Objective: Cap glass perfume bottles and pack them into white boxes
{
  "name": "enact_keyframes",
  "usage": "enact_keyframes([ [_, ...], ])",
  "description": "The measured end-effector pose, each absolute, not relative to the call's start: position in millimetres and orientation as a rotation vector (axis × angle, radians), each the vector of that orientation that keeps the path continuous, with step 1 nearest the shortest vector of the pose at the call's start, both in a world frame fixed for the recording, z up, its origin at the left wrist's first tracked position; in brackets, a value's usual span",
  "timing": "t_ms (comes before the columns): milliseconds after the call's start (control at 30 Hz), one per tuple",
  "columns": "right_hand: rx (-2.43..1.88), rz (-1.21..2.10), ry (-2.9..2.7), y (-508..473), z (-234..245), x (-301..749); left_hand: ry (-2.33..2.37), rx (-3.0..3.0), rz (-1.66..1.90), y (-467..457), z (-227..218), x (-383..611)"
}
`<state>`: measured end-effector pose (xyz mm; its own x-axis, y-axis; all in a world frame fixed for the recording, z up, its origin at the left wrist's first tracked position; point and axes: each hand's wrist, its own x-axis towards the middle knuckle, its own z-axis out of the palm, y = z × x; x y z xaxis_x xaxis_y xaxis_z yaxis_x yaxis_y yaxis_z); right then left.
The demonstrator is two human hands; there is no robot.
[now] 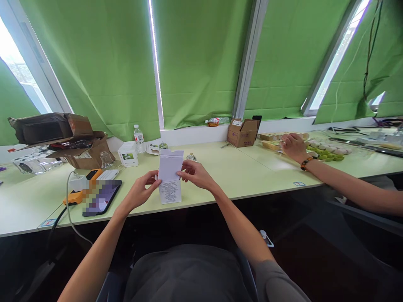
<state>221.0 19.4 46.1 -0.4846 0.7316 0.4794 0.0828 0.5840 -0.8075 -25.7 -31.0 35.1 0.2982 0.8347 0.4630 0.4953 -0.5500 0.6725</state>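
Observation:
Near the table's front edge, a small white carton [170, 192] stands upright with its tall top flap raised and fine dark print on its lower front. My left hand [143, 191] is closed on the carton's left side, the thumb in front by the base of the flap. On the other side, my right hand [198, 174] grips the right edge with the thumb on the flap and fingers behind it. The carton's inside is hidden from me. Just behind my right hand lies a small shiny object [191, 157], too small to name.
A phone [102, 198], an orange device [93, 176] and cables lie left. Behind them are a white box [128, 154], a plastic bottle [138, 137] and torn cardboard boxes [85, 157]. A brown carton [243, 133] stands back right. Another person's hand [294, 147] reaches over small items at right.

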Motion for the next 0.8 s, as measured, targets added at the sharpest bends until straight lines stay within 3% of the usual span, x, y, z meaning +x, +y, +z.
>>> enact_keyframes([
  [800,-0.653,0.834,-1.927,19.1,43.3,216.5,1.216,2.199,1.146,-31.5,37.0,-26.9],
])
